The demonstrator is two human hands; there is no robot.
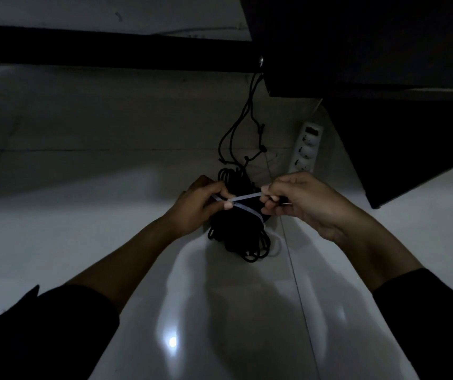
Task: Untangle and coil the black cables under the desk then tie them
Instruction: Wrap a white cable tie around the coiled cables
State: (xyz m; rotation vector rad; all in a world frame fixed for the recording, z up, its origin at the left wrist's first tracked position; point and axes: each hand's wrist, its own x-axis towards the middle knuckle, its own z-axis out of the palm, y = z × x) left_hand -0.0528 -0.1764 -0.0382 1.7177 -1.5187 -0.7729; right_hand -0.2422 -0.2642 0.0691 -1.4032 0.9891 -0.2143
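The coiled black cables [237, 223] hang between both hands, under the desk [357, 37] and above the floor. They are soft, springy and likely light (loops sag below). The left hand [200, 207] pinches the pale tie [247, 198] at its crossing; the right hand [296, 201] grips its tail, probably slick in this dimness, so hold near the head.

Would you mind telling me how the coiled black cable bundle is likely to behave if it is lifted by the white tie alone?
The cable bundle would probably sag: its loops splay loose below the white tie. The tie does not look cinched yet, since the left hand and right hand hold its ends, so coils might slip. Strands running up toward the desk would likely limit travel.
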